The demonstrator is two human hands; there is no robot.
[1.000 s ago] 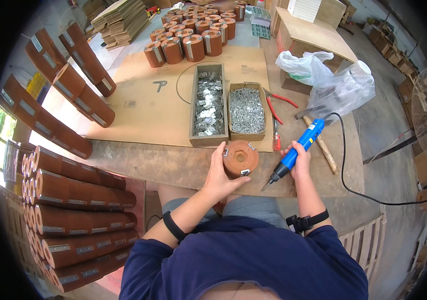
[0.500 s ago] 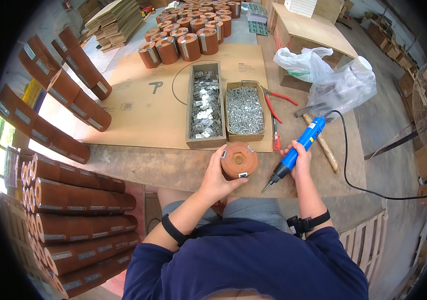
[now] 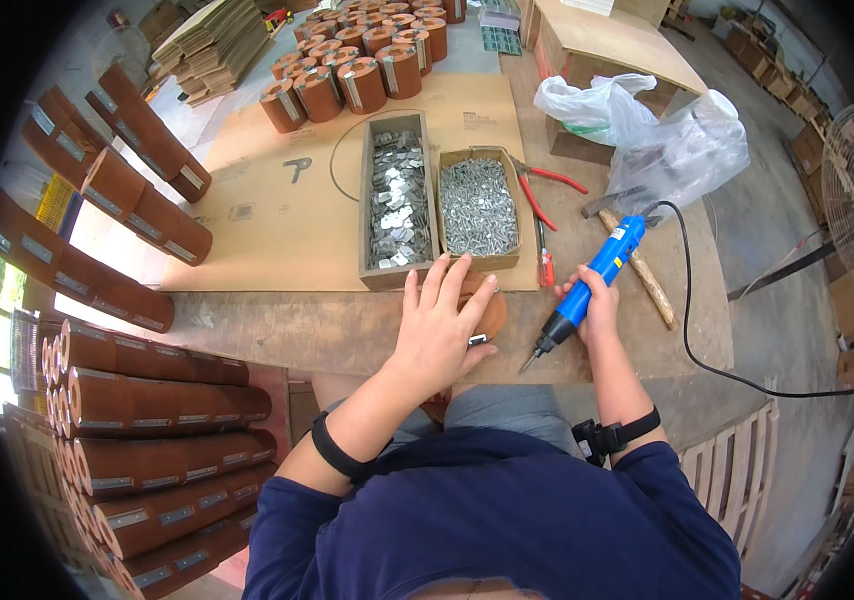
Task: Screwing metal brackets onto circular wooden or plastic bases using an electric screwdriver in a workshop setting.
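My left hand point(image 3: 434, 338) lies over the top of a reddish-brown cylindrical block point(image 3: 492, 316) at the bench's near edge. Its fingers are spread and cover much of the block, hiding the centre hole; the thumb rests by a small metal clip on the near side. My right hand point(image 3: 599, 310) is wrapped round a blue electric screwdriver point(image 3: 611, 258) with a black nose. The bit points down and left, to the right of the block and apart from it. Beyond the block stand a wooden tray of flat metal pieces point(image 3: 399, 205) and a cardboard box of screws point(image 3: 479, 205).
Red-handled pliers point(image 3: 537, 200) and a hammer point(image 3: 652, 285) lie to the right, near plastic bags point(image 3: 682, 150). The screwdriver's black cord point(image 3: 689, 300) runs off right. Brown cylinders point(image 3: 367, 85) crowd the far table; long stacked columns point(image 3: 162, 410) line the left side.
My left hand has shifted from the block's left side to spread over its top. The screwdriver stays in my right hand, nearly still. The view has shifted slightly.
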